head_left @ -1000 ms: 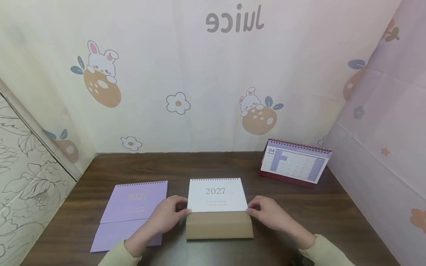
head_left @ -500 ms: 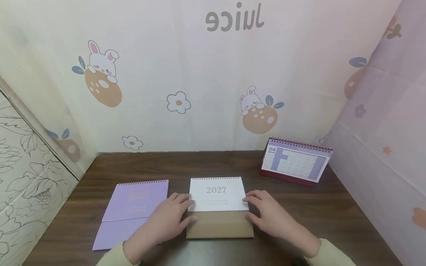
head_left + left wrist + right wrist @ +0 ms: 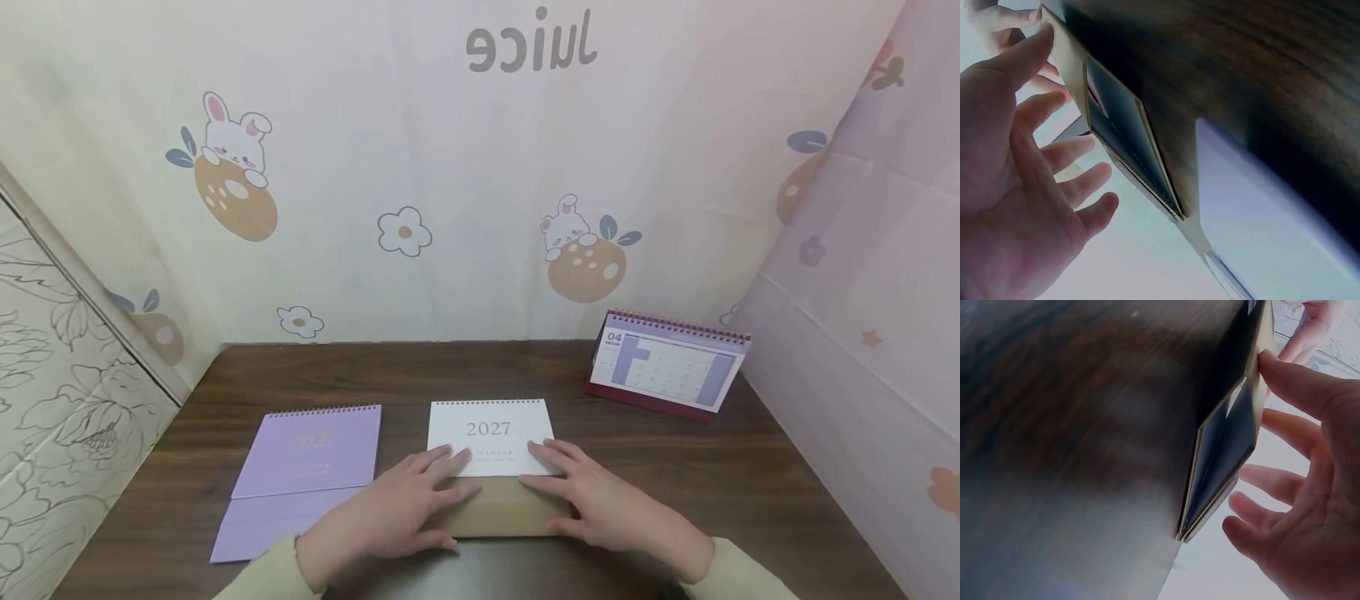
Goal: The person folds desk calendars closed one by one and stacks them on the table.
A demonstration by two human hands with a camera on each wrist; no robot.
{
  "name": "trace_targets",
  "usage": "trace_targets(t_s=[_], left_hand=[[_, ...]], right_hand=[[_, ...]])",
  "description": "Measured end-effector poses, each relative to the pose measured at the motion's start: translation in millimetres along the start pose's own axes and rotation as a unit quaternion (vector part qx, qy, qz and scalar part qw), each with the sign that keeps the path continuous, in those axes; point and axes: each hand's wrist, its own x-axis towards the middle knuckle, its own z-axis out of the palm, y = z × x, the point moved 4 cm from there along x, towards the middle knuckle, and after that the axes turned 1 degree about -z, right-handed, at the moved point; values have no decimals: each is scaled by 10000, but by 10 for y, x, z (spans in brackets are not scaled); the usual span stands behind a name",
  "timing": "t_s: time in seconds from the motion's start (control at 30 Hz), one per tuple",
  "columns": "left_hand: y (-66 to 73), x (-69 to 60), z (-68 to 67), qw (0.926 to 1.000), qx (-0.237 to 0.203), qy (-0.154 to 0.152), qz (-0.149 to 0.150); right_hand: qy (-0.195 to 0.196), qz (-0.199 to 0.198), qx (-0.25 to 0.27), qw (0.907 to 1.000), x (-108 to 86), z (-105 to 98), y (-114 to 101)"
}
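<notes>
A white 2027 desk calendar (image 3: 490, 427) on a tan fold-up stand (image 3: 502, 512) sits in the middle of the wooden table. My left hand (image 3: 401, 504) lies over its left side with fingers spread, thumb by the stand's front edge. On the opposite side my right hand (image 3: 596, 498) spreads its fingers over the pages and stand. Both wrist views look along the calendar's hollow triangular side. There, the left thumb (image 3: 1025, 56) and right thumb (image 3: 1291, 381) touch or nearly touch the stand's lower front; the other fingers extend along its face.
To the left stands a lilac 2027 desk calendar (image 3: 303, 454), partly behind my left forearm. A desk calendar with a dark red base (image 3: 663, 362) shows page 04 at the back right. A printed curtain (image 3: 480, 167) hangs behind the table (image 3: 480, 371).
Both hands have moved inward from the white calendar's side edges onto its front, and their fingers have spread out. The calendar has stayed about where it was.
</notes>
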Motion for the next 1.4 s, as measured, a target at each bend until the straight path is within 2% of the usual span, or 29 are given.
trace_targets(t_s=[0.17,0.33,0.57,0.7,0.9,1.03,1.13,1.2,1.3,1.4], left_hand=[[10,-5,47,9996,255,-27,118],[13,-6,73,9994,284,-182,79],[21,-1,89,9968,138,-723,-316],[25,-3,98,9950,59,-885,-470],[17,83,51,9957,-64,-727,-568],[-72,171,-19,9972,-144,-249,-688],[-203,179,-83,9949,-290,161,-953],[-302,167,-121,9904,-421,256,-1290],[-443,149,-121,9795,-672,110,-1898],[-541,139,-71,9663,-956,-95,-2386]], right_hand=[[-447,98,172,9988,5,30,-16],[-715,97,247,9971,17,52,-51],[-908,192,358,9950,82,117,-52],[-928,203,446,9945,110,112,-56],[-867,262,212,9957,140,49,-31],[-467,352,56,9983,181,-31,4],[-12,607,60,9981,206,-86,67],[220,869,96,9959,212,-111,128],[384,1303,238,9904,211,-124,225],[441,1622,540,9843,210,-102,304]])
